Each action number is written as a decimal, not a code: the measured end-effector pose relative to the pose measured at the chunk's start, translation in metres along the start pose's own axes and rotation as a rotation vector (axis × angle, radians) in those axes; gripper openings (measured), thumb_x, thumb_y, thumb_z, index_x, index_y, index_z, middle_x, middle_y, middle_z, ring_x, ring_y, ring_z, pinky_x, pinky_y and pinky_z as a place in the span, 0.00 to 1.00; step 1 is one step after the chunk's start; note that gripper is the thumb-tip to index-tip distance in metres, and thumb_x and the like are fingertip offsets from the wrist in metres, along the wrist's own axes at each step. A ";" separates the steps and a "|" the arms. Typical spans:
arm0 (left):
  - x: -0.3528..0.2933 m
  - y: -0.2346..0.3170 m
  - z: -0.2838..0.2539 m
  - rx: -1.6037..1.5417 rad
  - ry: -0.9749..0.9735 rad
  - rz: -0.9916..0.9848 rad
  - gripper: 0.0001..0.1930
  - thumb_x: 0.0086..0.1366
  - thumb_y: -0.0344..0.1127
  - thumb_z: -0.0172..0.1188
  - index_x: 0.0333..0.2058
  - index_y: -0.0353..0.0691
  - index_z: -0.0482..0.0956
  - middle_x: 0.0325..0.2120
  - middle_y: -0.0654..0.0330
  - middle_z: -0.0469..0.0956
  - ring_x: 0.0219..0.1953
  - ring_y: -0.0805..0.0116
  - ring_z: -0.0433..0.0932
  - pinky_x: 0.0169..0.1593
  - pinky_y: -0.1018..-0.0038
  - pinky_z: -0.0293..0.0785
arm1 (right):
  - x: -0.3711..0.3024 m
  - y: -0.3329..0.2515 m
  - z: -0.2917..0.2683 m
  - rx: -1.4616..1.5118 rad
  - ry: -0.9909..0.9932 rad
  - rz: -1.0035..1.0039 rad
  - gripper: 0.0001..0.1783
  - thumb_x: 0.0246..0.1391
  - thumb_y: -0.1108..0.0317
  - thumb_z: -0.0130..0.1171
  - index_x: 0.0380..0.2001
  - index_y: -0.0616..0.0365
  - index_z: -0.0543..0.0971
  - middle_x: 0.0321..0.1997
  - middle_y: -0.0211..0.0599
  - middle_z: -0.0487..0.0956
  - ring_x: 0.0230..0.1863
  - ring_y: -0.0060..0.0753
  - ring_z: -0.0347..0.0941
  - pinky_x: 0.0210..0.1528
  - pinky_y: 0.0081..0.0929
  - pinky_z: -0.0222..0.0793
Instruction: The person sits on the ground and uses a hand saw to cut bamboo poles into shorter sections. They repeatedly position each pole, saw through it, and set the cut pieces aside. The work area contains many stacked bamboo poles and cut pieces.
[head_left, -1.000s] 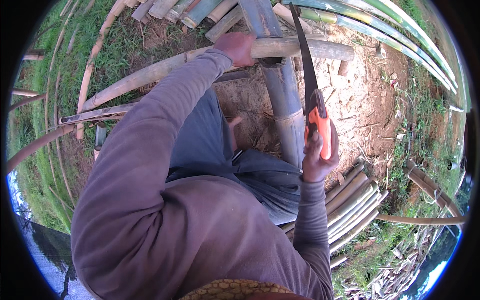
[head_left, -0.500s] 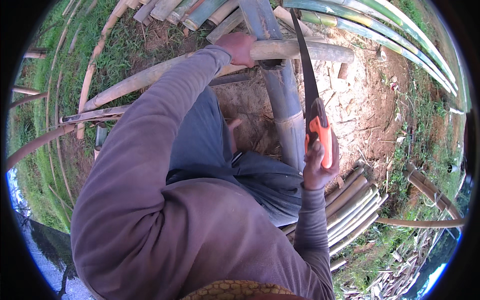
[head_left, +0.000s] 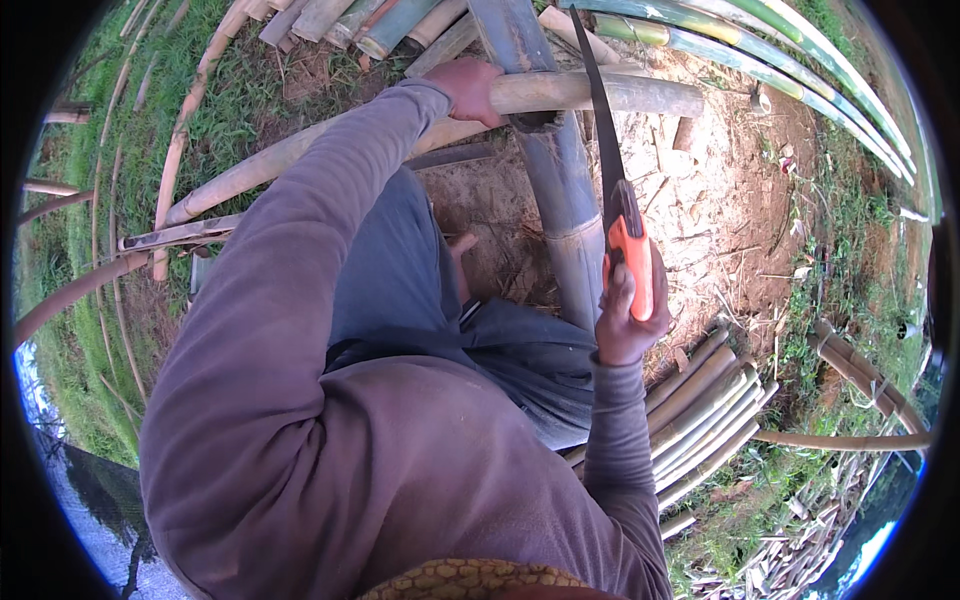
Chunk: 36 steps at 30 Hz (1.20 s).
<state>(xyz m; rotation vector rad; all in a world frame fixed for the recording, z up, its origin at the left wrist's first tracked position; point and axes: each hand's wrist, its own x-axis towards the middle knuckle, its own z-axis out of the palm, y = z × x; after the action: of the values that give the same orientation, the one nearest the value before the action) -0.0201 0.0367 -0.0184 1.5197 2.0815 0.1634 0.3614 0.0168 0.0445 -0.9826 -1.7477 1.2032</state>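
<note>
My left hand (head_left: 468, 92) is closed round a pale bamboo pole (head_left: 545, 92), which lies across a thick grey bamboo beam (head_left: 560, 190). The pole's free end juts out to the right of the beam. In my right hand (head_left: 632, 318) is a hand saw (head_left: 630, 262) with an orange handle, gripped in my fist. Its long dark blade (head_left: 606, 130) points away from me and crosses the pole to the right of the beam. From above I cannot tell how deep the blade sits in the bamboo.
Cut bamboo lengths (head_left: 388, 30) lie at the far left, and long green poles (head_left: 740, 45) at the far right. A stack of bamboo pieces (head_left: 705, 410) rests near my right forearm. Bamboo offcuts (head_left: 790, 550) litter the ground at the lower right.
The saw and my right hand have shifted slightly toward me and to the left. The pole and my left hand appear a little higher and further left in view.
</note>
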 end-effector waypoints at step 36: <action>-0.031 0.012 0.012 0.149 0.322 -0.038 0.39 0.49 0.49 0.79 0.58 0.41 0.76 0.48 0.48 0.84 0.52 0.46 0.84 0.55 0.54 0.79 | 0.039 0.024 0.027 0.057 -0.029 0.067 0.26 0.70 0.67 0.66 0.66 0.69 0.76 0.57 0.46 0.85 0.55 0.28 0.81 0.56 0.29 0.78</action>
<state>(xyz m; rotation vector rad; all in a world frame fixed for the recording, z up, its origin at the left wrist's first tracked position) 0.0022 0.0099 -0.0124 1.6273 2.4200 0.2578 0.3255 0.0482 0.0216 -1.0019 -1.7057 1.3087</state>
